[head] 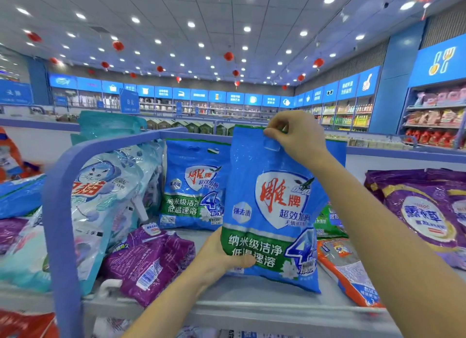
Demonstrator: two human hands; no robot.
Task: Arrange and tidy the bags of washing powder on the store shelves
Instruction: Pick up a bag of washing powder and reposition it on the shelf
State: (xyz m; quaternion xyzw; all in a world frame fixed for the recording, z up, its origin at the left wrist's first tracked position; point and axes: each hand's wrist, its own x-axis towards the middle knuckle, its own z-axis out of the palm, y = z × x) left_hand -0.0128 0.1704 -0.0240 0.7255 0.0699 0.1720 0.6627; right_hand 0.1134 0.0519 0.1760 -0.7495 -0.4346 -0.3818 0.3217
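Right fingers (273, 133) atop bag (271, 201), left (243, 262) beneath

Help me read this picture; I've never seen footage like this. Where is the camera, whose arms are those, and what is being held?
There is no machine here. The two bare arms belong to a person, and the single camera sits on their head, looking forward and down, so you see roughly what they see in a shop. The right hand pinches the top edge of a blue bag of washing powder. The left hand grips its bottom, keeping it upright at the shelf. On the shelf, a matching blue bag stands behind it. A purple bag lies to the left, and a pale bag with a cat picture leans beside that. An orange bag lies to the right.
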